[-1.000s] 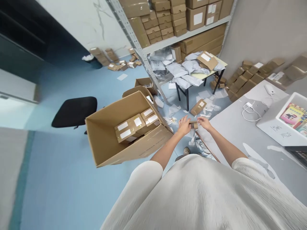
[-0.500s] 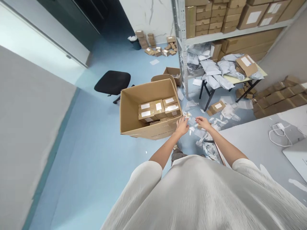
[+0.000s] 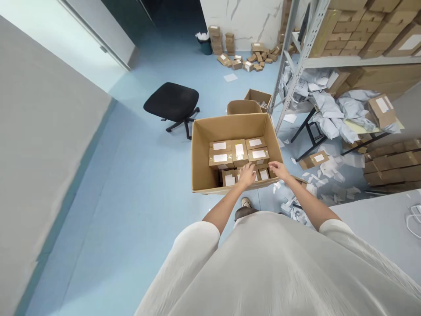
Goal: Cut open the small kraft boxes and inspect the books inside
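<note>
In the head view, a large open cardboard box (image 3: 201,158) stands in front of me. Several small labelled cartons (image 3: 220,158) lie inside, with a lower row near its front wall. My left hand (image 3: 247,174) is above that front row, its fingers stretched forward and somewhat apart, nothing visible in them. Beside it, my right hand (image 3: 279,169) is at the right front corner of the large box. Its thumb and fingers are drawn together at the tips; whatever they may pinch is too small to make out.
A black chair (image 3: 171,102) stands behind the box at left. To the right are a metal shelf (image 3: 304,57), a small table of grey mailer bags (image 3: 329,105) and a white table (image 3: 375,219). Paper scraps (image 3: 292,210) litter the floor. Small boxes (image 3: 258,57) lie by the wall.
My view has turned to the right. Both hands, earlier beyond the large box's right front corner, are now over its front part. More cartons show along the front inside.
</note>
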`<state>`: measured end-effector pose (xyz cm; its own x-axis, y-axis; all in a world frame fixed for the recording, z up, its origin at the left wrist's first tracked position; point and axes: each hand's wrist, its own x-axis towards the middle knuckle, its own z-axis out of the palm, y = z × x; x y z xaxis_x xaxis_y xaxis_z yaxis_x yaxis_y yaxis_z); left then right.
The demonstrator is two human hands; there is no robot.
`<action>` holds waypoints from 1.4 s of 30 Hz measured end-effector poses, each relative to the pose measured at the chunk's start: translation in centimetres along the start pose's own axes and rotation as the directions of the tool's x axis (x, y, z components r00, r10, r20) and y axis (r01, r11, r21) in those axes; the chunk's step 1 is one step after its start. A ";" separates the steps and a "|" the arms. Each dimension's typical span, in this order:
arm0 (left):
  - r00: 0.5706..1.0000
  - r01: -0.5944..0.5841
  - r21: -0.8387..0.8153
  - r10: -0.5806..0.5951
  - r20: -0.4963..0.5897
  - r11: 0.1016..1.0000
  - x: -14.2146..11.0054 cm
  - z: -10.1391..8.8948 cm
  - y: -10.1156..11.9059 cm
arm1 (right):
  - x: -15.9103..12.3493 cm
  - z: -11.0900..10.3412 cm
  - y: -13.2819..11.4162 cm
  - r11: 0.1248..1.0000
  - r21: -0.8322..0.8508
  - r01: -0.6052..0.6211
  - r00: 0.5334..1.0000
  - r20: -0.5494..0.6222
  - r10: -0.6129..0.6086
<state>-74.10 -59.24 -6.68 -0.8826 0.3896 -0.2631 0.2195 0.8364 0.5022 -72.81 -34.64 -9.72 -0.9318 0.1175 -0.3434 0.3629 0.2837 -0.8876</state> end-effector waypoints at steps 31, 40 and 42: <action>0.949 0.176 -0.049 -0.156 0.272 0.983 18.8 12.7 -14.4 | 26.6 10.2 15.4 0.636 -0.769 0.073 0.937 0.271 0.220; 0.960 0.087 -0.056 -0.069 0.270 0.995 24.9 17.9 -18.0 | 35.0 10.5 19.7 0.508 -0.827 0.241 0.919 0.363 0.155; 0.959 0.096 -0.056 -0.077 0.274 0.994 25.2 18.3 -18.5 | 35.6 10.5 19.9 0.487 -0.831 0.268 0.911 0.383 0.151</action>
<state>-92.84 -57.87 -37.69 -0.7492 0.4145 -0.5166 0.1103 0.8472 0.5198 -98.82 -34.77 -42.77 -0.7970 -0.2141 -0.5647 -0.0671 0.9607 -0.2695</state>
